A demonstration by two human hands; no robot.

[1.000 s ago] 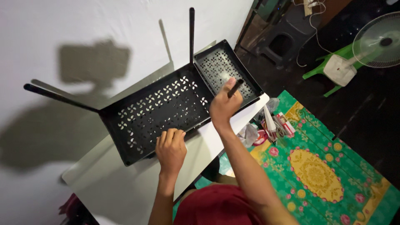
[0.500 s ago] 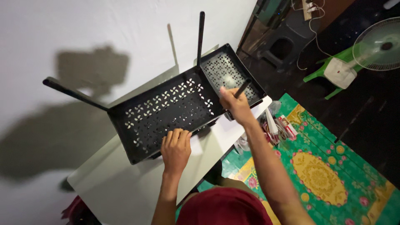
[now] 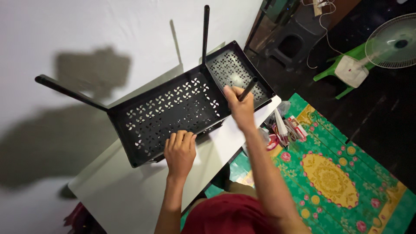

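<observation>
A black perforated rack [image 3: 173,115] lies upside down across the white table [image 3: 117,195] in the middle of the frame, its shallow tray sides facing up with nothing in them. Two black legs stand from it: one [image 3: 69,92] slants toward the upper left, another [image 3: 206,34] rises near the top centre. The right hand [image 3: 240,106] is closed around a third black leg [image 3: 248,89] over the smaller tray section [image 3: 238,73]. The left hand [image 3: 180,151] rests flat, fingers together, on the near rim of the larger section. Right of the table, a small heap of packets and oddments [image 3: 284,128] lies on a green patterned mat [image 3: 338,173]. A fan [image 3: 394,41] stands at the upper right.
</observation>
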